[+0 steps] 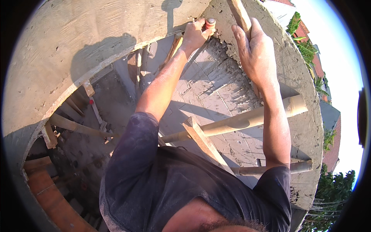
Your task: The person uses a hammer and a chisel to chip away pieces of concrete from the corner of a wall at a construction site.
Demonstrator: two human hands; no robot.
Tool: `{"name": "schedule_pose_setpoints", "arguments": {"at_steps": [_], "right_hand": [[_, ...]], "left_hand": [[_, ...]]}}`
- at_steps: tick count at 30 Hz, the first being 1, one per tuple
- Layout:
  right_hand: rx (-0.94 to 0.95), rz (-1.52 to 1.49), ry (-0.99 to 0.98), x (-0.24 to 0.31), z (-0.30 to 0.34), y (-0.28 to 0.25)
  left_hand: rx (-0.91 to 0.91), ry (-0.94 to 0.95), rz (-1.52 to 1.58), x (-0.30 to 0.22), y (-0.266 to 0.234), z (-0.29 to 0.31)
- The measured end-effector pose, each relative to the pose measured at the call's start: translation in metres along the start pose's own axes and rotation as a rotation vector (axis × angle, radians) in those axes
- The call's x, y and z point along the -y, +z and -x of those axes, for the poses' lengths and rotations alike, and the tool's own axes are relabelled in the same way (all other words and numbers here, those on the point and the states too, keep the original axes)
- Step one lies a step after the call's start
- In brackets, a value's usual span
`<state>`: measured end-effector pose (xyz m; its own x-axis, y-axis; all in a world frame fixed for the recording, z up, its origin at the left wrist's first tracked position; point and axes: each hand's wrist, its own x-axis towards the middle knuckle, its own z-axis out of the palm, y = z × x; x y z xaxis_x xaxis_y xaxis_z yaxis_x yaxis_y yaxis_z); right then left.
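Note:
At the top centre, my left hand (194,38) is closed around a chisel (210,24) with a round grey top and a red collar. Its lower end is mostly hidden by my fingers, next to the rough, broken edge of the concrete (232,50). Just to the right, my right hand (258,52) grips a wooden hammer handle (241,14), raised and slanting up to the left. The hammer's head lies beyond the top edge of the view. Both forearms reach forward over an opening between concrete surfaces.
A curved concrete wall (50,58) sweeps round the left. Across the opening run a bamboo pole (235,121), a wooden batten (206,143) and a thinner pole (293,167). Deep below left lies a dim, cluttered space with a curved orange-brown piece (54,197). Roofs and foliage stand beyond the right edge.

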<state>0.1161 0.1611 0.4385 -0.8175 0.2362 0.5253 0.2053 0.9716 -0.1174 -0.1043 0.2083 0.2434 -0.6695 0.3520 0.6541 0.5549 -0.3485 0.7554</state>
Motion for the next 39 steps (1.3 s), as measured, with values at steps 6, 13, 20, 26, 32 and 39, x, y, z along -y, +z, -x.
{"name": "schedule_pose_setpoints", "arguments": {"at_steps": [6, 13, 20, 26, 32, 39], "right_hand": [[0.222, 0.102, 0.109, -0.082, -0.004, 0.042], [-0.165, -0.214, 0.098, -0.005, 0.001, 0.014], [0.158, -0.143, 0.233, -0.046, 0.004, 0.013], [-0.042, -0.027, 0.175, -0.054, 0.009, 0.044], [0.137, -0.265, 0.275, -0.050, 0.030, 0.027], [0.068, -1.017, 0.614, -0.018, 0.167, 0.030]], "left_hand": [[0.080, -0.014, -0.206, -0.027, 0.009, 0.002], [-0.003, 0.102, -0.133, 0.009, 0.003, -0.005], [0.047, -0.040, -0.144, 0.006, 0.000, 0.000], [0.045, 0.081, -0.182, -0.003, 0.012, -0.005], [-0.002, -0.024, 0.038, 0.005, 0.011, 0.004], [0.264, -0.194, -0.337, -0.031, -0.009, 0.000]]}}
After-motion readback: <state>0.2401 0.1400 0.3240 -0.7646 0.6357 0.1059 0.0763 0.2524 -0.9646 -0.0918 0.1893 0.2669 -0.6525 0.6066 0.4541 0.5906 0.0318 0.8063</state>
